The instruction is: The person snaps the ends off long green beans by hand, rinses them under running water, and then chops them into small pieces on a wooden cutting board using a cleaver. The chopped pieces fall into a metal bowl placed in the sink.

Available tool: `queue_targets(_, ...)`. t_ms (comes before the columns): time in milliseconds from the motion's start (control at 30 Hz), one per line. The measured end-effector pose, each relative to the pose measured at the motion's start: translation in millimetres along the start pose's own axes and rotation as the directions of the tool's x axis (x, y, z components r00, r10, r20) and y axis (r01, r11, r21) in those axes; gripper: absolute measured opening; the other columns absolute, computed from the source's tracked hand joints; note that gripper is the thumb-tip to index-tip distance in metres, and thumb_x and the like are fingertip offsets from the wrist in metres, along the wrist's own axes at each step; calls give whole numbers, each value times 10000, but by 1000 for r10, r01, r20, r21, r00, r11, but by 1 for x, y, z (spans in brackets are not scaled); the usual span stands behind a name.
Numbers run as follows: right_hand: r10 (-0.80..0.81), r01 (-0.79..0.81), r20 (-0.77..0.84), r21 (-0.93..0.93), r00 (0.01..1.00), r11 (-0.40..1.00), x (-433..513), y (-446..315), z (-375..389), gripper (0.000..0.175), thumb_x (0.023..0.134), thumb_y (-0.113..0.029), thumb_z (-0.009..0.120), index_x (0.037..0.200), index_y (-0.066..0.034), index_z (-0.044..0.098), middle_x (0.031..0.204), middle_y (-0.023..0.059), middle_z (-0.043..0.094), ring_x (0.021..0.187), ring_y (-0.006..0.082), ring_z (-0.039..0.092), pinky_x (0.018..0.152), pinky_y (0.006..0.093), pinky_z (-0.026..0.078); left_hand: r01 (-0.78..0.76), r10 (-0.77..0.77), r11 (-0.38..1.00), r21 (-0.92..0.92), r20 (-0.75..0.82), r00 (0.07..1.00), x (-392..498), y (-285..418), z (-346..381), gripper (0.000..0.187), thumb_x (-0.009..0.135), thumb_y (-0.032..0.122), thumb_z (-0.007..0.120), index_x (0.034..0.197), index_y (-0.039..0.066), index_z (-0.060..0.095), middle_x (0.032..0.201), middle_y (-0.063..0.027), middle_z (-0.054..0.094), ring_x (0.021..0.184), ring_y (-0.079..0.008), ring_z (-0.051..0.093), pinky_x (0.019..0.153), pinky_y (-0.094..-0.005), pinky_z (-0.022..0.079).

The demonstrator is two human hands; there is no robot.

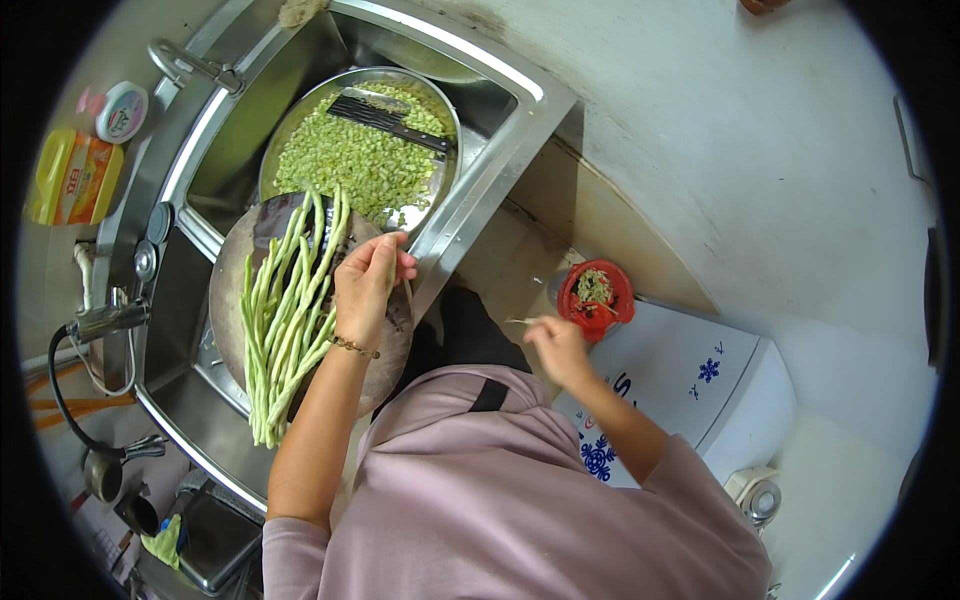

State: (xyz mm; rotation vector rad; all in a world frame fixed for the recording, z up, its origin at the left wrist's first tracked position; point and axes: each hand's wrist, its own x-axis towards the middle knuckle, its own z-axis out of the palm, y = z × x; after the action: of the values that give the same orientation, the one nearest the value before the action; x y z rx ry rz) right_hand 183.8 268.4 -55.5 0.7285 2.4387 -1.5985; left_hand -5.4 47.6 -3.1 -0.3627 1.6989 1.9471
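Observation:
Long green beans (pixel 289 330) lie in a bunch across a round wooden chopping board (pixel 229 300) over the sink. Above the board's right side is my left hand (pixel 367 281), fingers pinched together; a sliver of green shows beside the thumb, apparently a bean mostly hidden by the hand. My right hand (pixel 559 349) pinches a short pale bean scrap (pixel 520 321) just left of a red-lined bin (pixel 600 296) containing pale green scraps. In the far basin, a round metal pan (pixel 444 195) holds chopped green beans (pixel 337 157), with a black-bladed cleaver (pixel 382 120) resting on them.
The steel sink rim (pixel 495 169) runs along the board's far right. Faucets (pixel 112 319) and a yellow detergent jug (pixel 75 176) line the left side. A white appliance with blue snowflakes (pixel 675 375) stands behind the bin. Dark pans (pixel 214 540) sit lower left.

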Motion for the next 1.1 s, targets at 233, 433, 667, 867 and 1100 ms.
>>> queue_targets(233, 369, -411, -201, -606, 907, 681, 13, 161, -141, 306, 849, -234, 566, 946, 33, 678, 937, 285, 649, 912, 424, 635, 821, 477, 492, -412, 488, 570, 711, 111, 866, -6, -12, -9, 457, 864, 159, 677, 1280, 8, 562, 1325, -187, 550, 1228, -285, 524, 1040, -355, 401)
queue_targets(433, 406, -579, -413, -586, 815, 566, 43, 233, -193, 369, 838, -223, 587, 1048, 74, 646, 1068, 329, 619, 1051, 434, 607, 896, 439, 492, -363, 594, 532, 765, -32, 804, -55, 12, -66, 280, 874, 60, 644, 1149, 6, 653, 1197, -146, 646, 1157, -262, 586, 1022, -369, 413)
queue_targets(667, 373, -496, -347, -738, 861, 458, 50, 278, -232, 294, 813, -225, 642, 866, 60, 688, 1002, 293, 651, 963, 454, 628, 846, 480, 504, -58, 671, 244, 968, -126, 731, -87, 11, -166, 744, 769, 126, 771, 1413, 30, 412, 1426, -189, 443, 1314, -332, 430, 1102, -405, 315)
queue_targets(867, 284, -518, -434, -737, 855, 434, 60, 266, -256, 250, 780, -89, 591, 970, 29, 702, 980, 226, 692, 970, 364, 665, 868, 441, 509, 86, 134, 642, 762, -222, 966, -83, 2, -206, 1087, 603, 393, 904, 1432, -29, 342, 1381, -234, 454, 1248, -333, 478, 1060, -409, 391)
queue_targets(1100, 210, -374, -359, -488, 909, 789, 120, 203, -229, 247, 869, -164, 635, 1008, 32, 692, 920, 167, 711, 836, 243, 680, 763, 349, 516, 178, 103, 521, 835, -268, 958, -77, 12, -177, 820, 555, 293, 907, 1197, -53, 533, 1062, -209, 650, 1018, -319, 628, 935, -360, 472)
